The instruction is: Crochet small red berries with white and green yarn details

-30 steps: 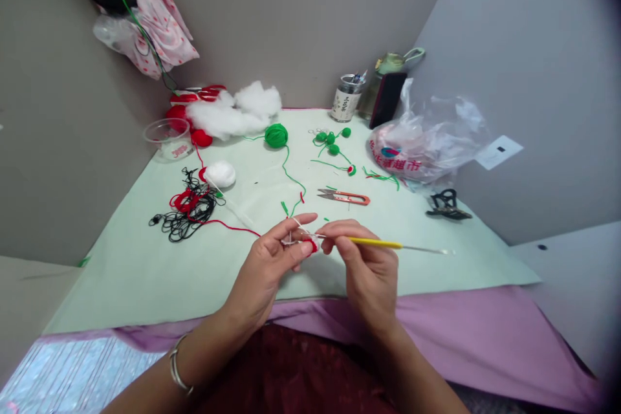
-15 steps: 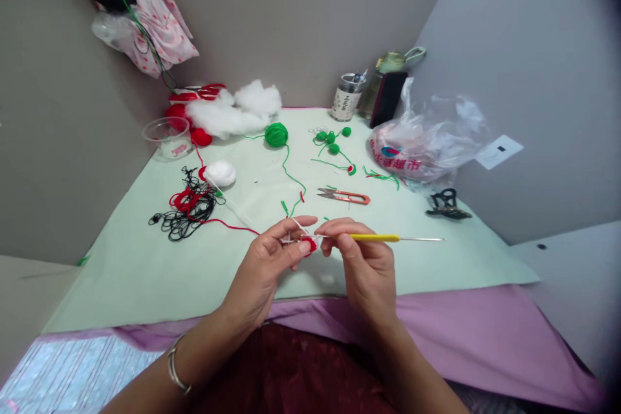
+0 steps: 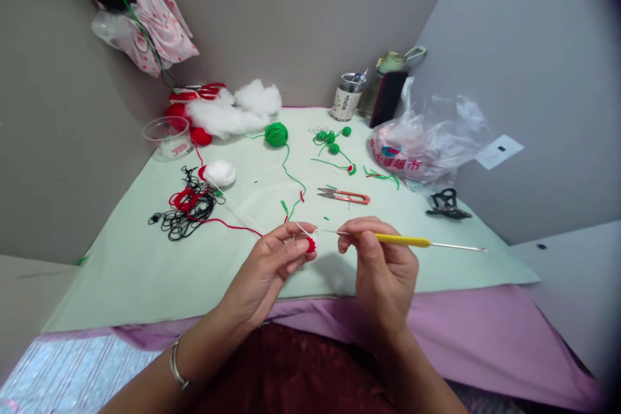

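Between thumb and fingers, my left hand [image 3: 272, 259] pinches a small red and white crochet piece [image 3: 311, 245]. White yarn runs over its index finger, leading back to a white yarn ball [image 3: 220, 173] on the left. My right hand [image 3: 383, 259] grips a crochet hook [image 3: 402, 240] by its yellow handle. The hook's left tip reaches the white edge of the piece; its other metal end points right. A red strand [image 3: 233, 227] passes from the left toward my left hand.
Thread snips [image 3: 344, 196] lie beyond my hands. Behind them are a green yarn ball [image 3: 276, 134] and small green crochet pieces [image 3: 334, 149]. Tangled black cord [image 3: 187, 220] lies left. A plastic bag [image 3: 422, 142] and a black hair claw [image 3: 449, 204] are at right.
My right hand has moved right, drawing the crochet hook away so that only its tip stays at the piece. My left hand has barely shifted, its index finger now bent lower.
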A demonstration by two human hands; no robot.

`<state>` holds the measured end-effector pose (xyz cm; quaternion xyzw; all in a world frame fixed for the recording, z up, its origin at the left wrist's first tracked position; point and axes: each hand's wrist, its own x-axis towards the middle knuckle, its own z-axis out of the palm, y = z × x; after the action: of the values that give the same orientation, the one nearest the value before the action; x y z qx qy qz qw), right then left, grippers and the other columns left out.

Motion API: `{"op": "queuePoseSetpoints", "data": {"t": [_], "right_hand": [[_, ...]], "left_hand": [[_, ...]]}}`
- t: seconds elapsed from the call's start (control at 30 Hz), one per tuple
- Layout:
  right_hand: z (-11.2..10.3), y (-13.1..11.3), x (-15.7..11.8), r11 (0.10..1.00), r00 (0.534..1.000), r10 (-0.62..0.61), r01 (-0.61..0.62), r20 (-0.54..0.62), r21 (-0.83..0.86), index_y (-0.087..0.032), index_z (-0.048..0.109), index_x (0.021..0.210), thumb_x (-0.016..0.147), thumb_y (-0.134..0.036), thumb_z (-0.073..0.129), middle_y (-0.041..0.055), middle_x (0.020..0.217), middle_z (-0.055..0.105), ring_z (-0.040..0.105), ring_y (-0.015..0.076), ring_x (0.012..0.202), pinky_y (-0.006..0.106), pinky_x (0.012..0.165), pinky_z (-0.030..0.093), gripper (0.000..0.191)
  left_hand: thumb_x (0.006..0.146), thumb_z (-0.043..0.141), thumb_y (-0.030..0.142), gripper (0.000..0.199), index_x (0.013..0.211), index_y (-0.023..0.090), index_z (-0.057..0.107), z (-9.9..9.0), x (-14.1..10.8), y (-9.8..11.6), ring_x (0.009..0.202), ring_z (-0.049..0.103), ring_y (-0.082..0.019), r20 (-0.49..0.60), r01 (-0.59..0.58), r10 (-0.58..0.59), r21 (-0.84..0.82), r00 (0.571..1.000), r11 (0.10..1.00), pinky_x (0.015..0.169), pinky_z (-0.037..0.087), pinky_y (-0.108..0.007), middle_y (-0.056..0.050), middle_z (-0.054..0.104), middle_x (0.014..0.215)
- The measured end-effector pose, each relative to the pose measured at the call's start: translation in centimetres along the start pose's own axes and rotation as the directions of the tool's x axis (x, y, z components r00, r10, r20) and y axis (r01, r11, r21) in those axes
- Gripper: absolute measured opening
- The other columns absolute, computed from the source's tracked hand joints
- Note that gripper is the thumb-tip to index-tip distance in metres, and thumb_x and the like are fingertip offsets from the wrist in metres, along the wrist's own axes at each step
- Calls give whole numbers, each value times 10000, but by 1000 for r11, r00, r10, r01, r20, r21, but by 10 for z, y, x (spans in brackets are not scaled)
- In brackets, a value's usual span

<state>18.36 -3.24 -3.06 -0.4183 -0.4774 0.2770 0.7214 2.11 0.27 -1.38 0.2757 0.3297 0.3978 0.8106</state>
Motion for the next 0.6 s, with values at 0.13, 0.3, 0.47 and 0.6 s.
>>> {"op": "queuePoseSetpoints", "data": {"t": [0.13, 0.3, 0.47, 0.6], "right_hand": [[1, -2, -1, 999, 998, -19, 20, 65, -25, -252, 785, 989, 1050, -217, 613, 0, 851, 699, 624, 141, 752, 305, 712, 503, 186], [2, -2, 0, 997, 998, -22, 26, 62, -66, -253, 776, 985, 1054, -214, 605, -7, 851, 697, 631, 134, 749, 295, 718, 511, 188], [1, -3, -1, 994, 998, -35, 40, 52, -104, -252, 774, 980, 1052, -201, 602, -5, 850, 697, 630, 137, 758, 294, 720, 513, 193], [3, -3, -2, 996, 992, -32, 41, 120, -76, -259, 785, 1007, 1050, -199, 602, 13, 905, 721, 645, 151, 790, 304, 729, 527, 198]], "left_hand": [[765, 927, 277, 212, 946, 205, 843, 1, 0, 0, 729, 593, -107, -2, 3, -3, 11, 1000, 1000, 950, 521, -287, 8, 661, 771], [771, 922, 282, 208, 942, 199, 838, -1, 0, -1, 758, 603, -117, 2, 7, -7, 24, 1000, 1000, 974, 505, -302, 1, 673, 788], [770, 924, 290, 200, 927, 202, 837, -1, -1, 0, 686, 531, -92, 5, -5, 5, 44, 1000, 999, 887, 486, -266, 21, 639, 745], [770, 928, 288, 302, 1053, 225, 844, 3, -2, 3, 666, 508, -79, 13, -29, 28, 99, 1000, 995, 769, 441, -223, 32, 642, 750]]}}
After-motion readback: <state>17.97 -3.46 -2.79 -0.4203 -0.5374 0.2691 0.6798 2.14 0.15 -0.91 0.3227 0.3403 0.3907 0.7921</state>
